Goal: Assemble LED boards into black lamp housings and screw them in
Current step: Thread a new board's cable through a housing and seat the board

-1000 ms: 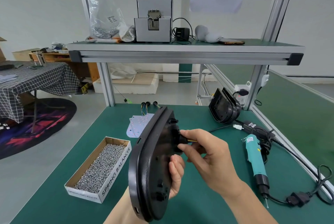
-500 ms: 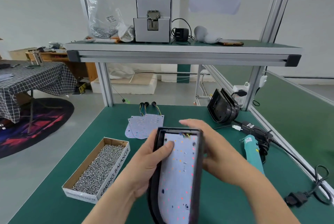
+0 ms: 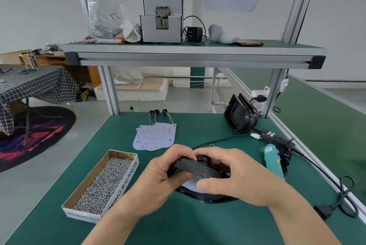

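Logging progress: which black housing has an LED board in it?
The housing held by left hand and right hand: a pale board shows inside. The stacked housings by the right post show only black.

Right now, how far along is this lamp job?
Done: an LED board looks seated inside the black housing. In hand: the left hand and right hand both grip that housing. Left: screwing it down. The screwdriver lies untouched, screws fill the box, and spare boards wait.
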`<state>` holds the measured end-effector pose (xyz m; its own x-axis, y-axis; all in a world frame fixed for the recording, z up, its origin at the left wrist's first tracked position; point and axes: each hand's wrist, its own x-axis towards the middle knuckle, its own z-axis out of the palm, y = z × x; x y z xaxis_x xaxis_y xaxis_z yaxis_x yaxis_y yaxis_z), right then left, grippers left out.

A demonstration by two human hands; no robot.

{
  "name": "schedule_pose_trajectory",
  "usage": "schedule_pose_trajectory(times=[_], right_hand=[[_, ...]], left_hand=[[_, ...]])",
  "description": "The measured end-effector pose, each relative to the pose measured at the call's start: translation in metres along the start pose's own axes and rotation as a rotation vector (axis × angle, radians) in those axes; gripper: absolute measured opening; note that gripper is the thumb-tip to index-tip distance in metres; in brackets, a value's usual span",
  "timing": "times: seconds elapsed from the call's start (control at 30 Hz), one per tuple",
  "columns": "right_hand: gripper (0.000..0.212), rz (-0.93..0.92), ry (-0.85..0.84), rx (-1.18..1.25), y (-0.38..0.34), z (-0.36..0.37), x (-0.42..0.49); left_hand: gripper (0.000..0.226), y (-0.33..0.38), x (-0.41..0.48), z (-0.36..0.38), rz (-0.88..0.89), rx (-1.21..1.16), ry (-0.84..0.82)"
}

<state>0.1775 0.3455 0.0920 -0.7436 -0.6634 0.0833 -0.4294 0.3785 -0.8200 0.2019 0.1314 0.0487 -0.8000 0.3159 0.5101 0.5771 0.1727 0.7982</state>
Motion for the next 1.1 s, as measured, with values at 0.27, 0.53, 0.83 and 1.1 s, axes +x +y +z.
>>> schedule_pose_trajectory(times=[0.27,0.53,0.83,1.1], right_hand=[[0.033,-0.069,0.048,0.085,-0.001,0.007,0.004],[0.042,0.018,0.055,0.221,0.012,0.002,0.012],[0.015,0.122,0.296,-0.064,0.026,0.003,0.019],[0.006,0.155,0.309,0.022,0.035,0.009,0.024]], left_hand=[[0.019,-0.006,-0.001,0.007,0.008,0.025,0.135],[0.024,-0.012,0.005,0.013,-0.097,0.005,0.149],[0.021,-0.02,0.008,0.021,-0.379,-0.305,0.228],[0.022,-0.024,0.003,0.025,-0.4,-0.248,0.27]])
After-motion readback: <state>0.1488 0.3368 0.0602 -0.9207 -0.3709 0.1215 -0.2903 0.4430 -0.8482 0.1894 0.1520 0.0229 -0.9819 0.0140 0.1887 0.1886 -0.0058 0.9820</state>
